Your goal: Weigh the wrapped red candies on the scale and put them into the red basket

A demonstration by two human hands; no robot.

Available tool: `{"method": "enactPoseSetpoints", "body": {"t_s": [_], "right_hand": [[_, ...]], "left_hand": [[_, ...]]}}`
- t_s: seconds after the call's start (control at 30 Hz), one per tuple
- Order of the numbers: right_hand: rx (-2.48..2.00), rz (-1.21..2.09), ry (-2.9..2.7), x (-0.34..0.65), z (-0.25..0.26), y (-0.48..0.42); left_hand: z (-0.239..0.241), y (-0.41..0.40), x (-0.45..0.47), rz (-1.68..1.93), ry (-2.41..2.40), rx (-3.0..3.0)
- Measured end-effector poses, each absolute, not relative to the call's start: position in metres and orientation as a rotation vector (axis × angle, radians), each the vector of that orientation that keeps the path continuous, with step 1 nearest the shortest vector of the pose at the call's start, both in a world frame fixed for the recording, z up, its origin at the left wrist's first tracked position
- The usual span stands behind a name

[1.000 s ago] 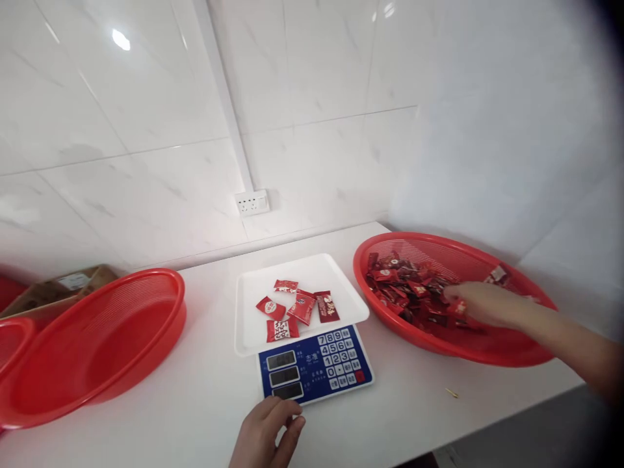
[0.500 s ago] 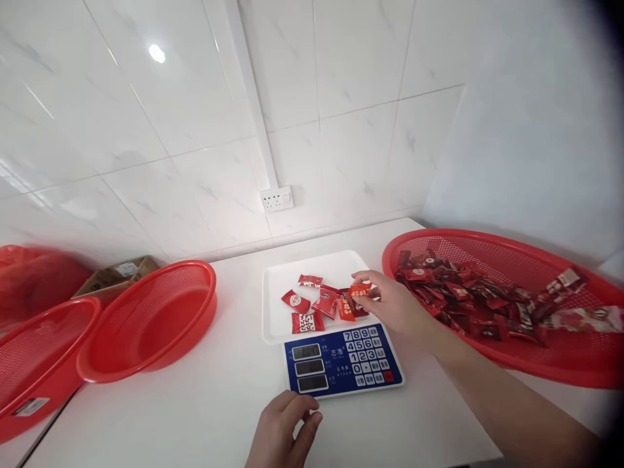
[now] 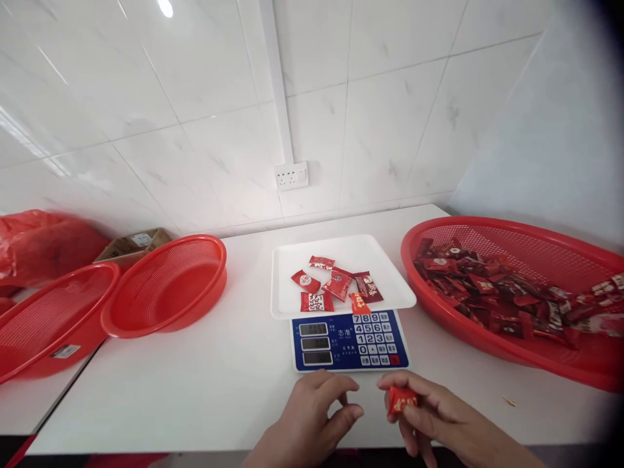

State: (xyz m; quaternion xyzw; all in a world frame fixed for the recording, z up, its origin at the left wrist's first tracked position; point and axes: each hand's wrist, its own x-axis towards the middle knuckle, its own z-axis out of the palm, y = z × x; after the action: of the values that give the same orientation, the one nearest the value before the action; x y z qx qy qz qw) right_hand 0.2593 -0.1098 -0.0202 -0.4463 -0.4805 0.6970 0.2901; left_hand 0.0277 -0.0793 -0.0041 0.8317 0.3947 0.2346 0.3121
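My right hand (image 3: 433,416) pinches a small red wrapped candy (image 3: 402,400) between thumb and fingers, in front of the scale's keypad. To its left, my left hand (image 3: 319,413) is held with thumb and fingers curved apart and nothing between them, close to the near edge of the digital scale (image 3: 347,351). On the scale's white tray (image 3: 390,260) lie several red and dark red wrapped candies, among them an orange-red candy (image 3: 359,304) by the near rim and a dark maroon packet (image 3: 369,287).
A large red basket (image 3: 487,229) with many wrapped candies stands at the right. At the left are two red baskets (image 3: 214,286), a cardboard box (image 3: 131,246) and a red plastic bag (image 3: 49,247). A small yellowish scrap (image 3: 509,401) lies at right on the table.
My right hand has lifted a red candy off the tray and drawn it back to the front of the scale. My left hand has moved right and spread its fingers. The view has shifted.
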Motion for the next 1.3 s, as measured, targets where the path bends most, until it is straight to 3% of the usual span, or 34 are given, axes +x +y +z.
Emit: {"method": "enactPoseSetpoints", "body": {"t_s": [0.17, 0.6, 0.97, 1.3], "right_hand": [[-1.165, 1.906, -1.396, 0.239, -0.020, -0.116], [-1.208, 1.644, -1.824, 0.226, -0.008, -0.105], [-1.112, 1.767, -1.617, 0.224, -0.019, -0.108], [-1.120, 1.749, -1.722, 0.225, -0.018, -0.107]], "left_hand": [[-0.004, -0.085, 0.038, 0.428, 0.895, 2.074], [-0.011, -0.091, 0.032, 0.497, 0.915, 1.857], [0.001, -0.084, 0.045, 0.603, 0.623, 1.606], [0.004, -0.083, 0.046, 0.595, 0.698, 1.516]]}}
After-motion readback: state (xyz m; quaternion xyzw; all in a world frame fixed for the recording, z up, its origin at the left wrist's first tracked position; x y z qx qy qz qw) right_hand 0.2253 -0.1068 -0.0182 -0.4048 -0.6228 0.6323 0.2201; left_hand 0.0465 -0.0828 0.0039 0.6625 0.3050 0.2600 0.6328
